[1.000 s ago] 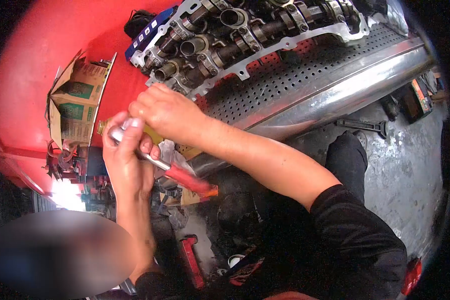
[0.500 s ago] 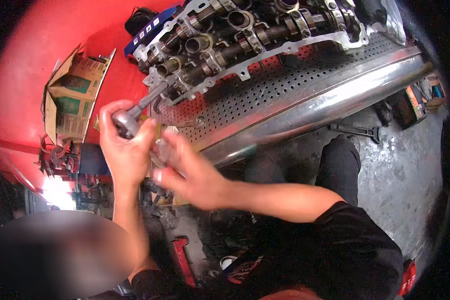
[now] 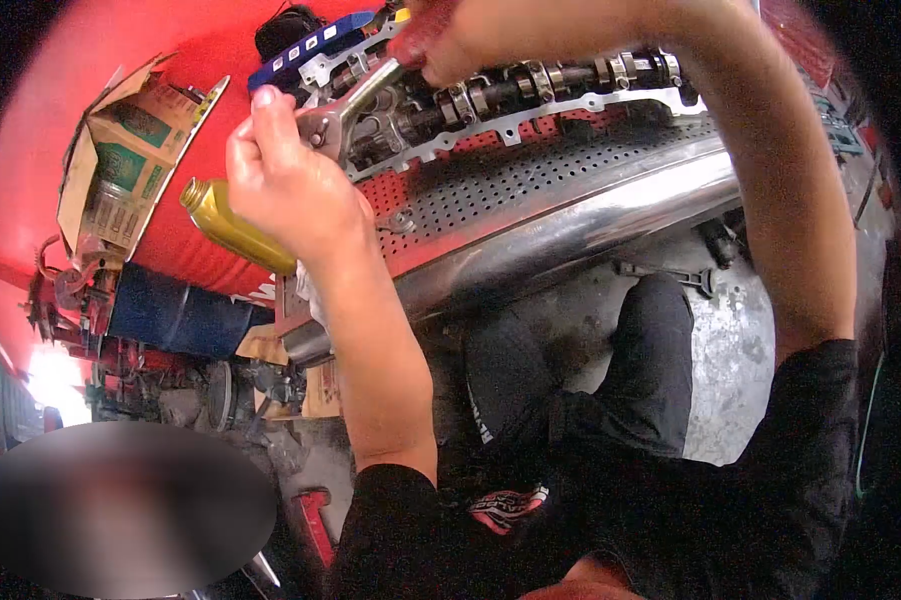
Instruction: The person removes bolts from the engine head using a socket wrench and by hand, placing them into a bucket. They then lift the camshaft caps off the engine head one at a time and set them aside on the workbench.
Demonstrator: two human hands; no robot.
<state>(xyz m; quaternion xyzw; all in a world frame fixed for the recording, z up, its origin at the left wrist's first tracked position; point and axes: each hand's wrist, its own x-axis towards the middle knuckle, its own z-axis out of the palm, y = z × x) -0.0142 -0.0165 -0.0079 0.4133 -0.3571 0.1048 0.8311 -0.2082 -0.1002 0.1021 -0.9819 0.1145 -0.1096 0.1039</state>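
A silver ratchet wrench lies slanted between my two hands, in front of the engine cylinder head. My left hand is closed around its round head, with one finger pointing up. At the upper end, my right hand grips the handle; part of this hand is cut off by the top of the view. The cylinder head, with camshafts and bearing caps, rests on a perforated metal bench top. My right hand and forearm hide its upper part. Under my left wrist stands a gold-coloured bottle, partly covered.
A rounded shiny metal edge borders the bench. At left are an open cardboard box and a dark blue cylinder. A blue case-like object lies behind the cylinder head. Below, a metal tool lies on the floor.
My right hand has moved up from beside my left hand to the upper end of the ratchet wrench. My left hand has shifted slightly up and right, uncovering the gold bottle.
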